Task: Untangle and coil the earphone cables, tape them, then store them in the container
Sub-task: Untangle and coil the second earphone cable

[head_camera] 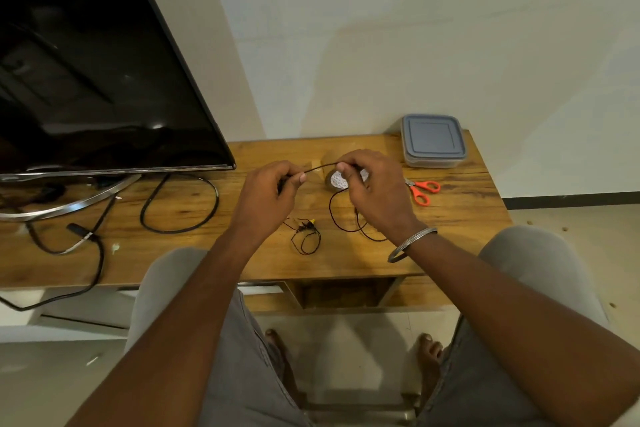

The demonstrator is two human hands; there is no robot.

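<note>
at the upper left of the frame stands a dark tv screen [86, 63]. below it a thick black power cable [180, 205] makes a loop on the wooden table [467, 218].

near the centre, the left hand [273, 191] has its fingers curled and pinches a thin black earphone cable [320, 167] between thumb and forefinger. lower, just below the centre, a second earphone cable [304, 236] lies on the table as a small tangled bundle, apart from both hands.

the held cable runs in a short, nearly straight stretch between the two hands, so its long axis here goes left to right and rises a little toward the right. the right hand [370, 191], right of centre, pinches it in the same way with curled fingers. the rest hangs from this hand in a loose loop down to the table. where the plug and the earbuds are, i cannot tell.

i judge the cable to be very light, soft and limp, with no shape of its own. it looks thin enough to slip from the fingers, or to be damaged by a hard pull. it seems better to hold it with the fingertips close to a knot and open the loops gently.

partly behind the right hand sits a brown tape roll [337, 180]. further right lie orange scissors [423, 190]. at the upper right of the table is the container [433, 141], with its grey lid on.
</note>
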